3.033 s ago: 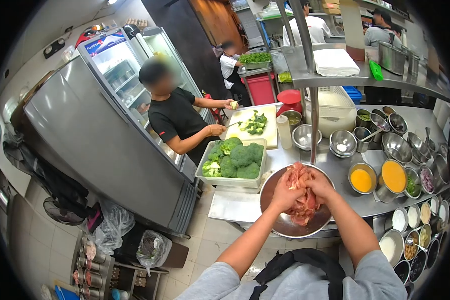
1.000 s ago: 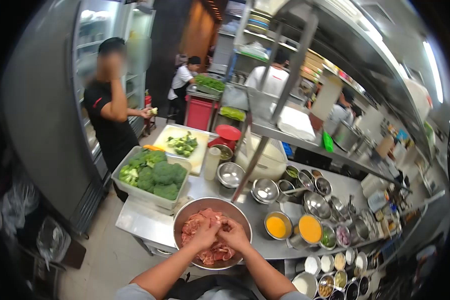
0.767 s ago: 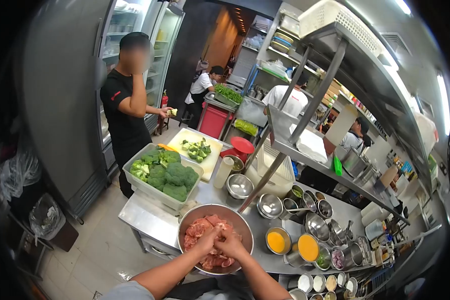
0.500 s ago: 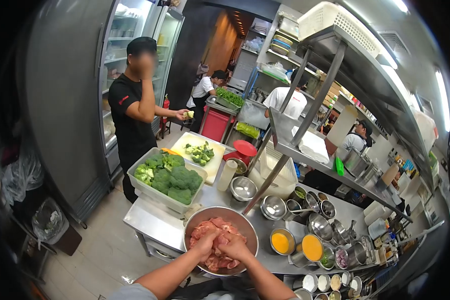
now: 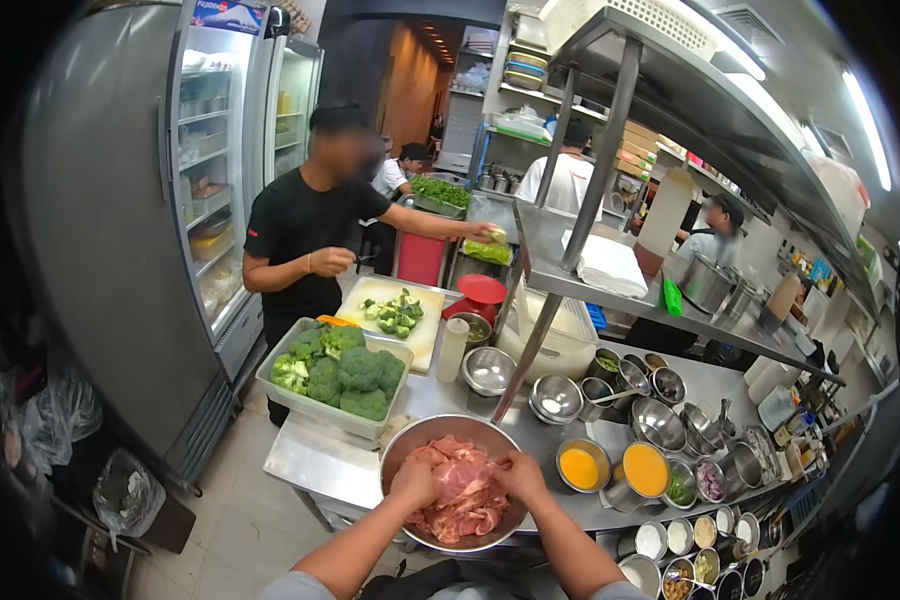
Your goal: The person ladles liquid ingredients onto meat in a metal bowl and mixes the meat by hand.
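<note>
A large metal bowl (image 5: pixel 391 436) stands at the front edge of the steel counter, filled with pieces of raw meat (image 5: pixel 460 505). My left hand (image 5: pixel 417 482) is inside the bowl on the left, its fingers closed on the meat. On the opposite side, my right hand (image 5: pixel 518 476) grips the meat near the right rim. A broad pink piece lies spread between both hands. Some fingertips are hidden in the meat.
Left of the bowl sits a plastic tub (image 5: pixel 370 428) of broccoli (image 5: pixel 370 370). Behind it are a cutting board (image 5: pixel 425 335) with florets and a squeeze bottle (image 5: pixel 452 350). A slanted shelf post (image 5: pixel 530 350) rises behind the bowl. A co-worker (image 5: pixel 305 230) holds out a broccoli piece.
My hands have moved apart from the bowl's middle, the right one towards the rim, with meat spread between them. The co-worker lowered one hand from the face and stretched the other arm rightward.
</note>
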Motion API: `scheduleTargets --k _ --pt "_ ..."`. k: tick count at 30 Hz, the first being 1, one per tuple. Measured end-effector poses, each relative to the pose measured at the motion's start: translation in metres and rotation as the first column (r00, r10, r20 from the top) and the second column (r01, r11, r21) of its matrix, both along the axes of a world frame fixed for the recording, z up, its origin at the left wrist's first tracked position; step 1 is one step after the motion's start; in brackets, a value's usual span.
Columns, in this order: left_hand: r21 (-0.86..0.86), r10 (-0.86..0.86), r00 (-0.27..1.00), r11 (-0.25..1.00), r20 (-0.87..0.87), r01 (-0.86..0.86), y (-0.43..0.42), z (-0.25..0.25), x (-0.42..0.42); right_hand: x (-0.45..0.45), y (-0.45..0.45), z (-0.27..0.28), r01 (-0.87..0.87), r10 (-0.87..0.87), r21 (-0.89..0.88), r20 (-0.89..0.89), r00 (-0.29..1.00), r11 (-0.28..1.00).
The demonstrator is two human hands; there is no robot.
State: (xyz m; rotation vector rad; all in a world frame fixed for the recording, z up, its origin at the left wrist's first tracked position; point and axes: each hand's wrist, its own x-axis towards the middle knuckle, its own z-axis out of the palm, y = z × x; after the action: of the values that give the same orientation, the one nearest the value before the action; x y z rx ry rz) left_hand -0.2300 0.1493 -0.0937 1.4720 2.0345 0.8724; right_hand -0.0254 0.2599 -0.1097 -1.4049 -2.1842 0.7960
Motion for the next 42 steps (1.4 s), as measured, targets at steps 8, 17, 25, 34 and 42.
scheduleTargets --k 8,17,25,34,42 --pt "-0.408 -0.275 0.925 0.9 -0.263 0.151 -0.01 -0.049 0.031 -0.02 -0.04 -0.057 -0.511 0.402 0.156 0.444 0.801 0.845" --pt "-0.57 -0.346 0.926 0.795 -0.148 0.206 -0.012 0.007 0.005 -0.019 -0.031 0.021 -0.481 0.554 -0.302 0.616 0.56 0.823" --pt "-0.484 -0.352 0.919 0.844 -0.178 0.23 -0.003 -0.035 0.017 -0.018 -0.003 -0.042 -0.454 0.572 -0.373 0.678 0.463 0.809" --pt "-0.499 -0.358 0.899 0.844 -0.252 0.196 0.01 -0.049 0.024 -0.017 -0.007 -0.072 -0.195 0.37 -0.607 0.176 0.912 0.771" --pt "-0.558 -0.416 0.892 0.789 -0.178 0.257 -0.007 0.016 0.011 -0.027 -0.021 0.024 -0.356 0.416 -0.24 0.692 0.59 0.903"
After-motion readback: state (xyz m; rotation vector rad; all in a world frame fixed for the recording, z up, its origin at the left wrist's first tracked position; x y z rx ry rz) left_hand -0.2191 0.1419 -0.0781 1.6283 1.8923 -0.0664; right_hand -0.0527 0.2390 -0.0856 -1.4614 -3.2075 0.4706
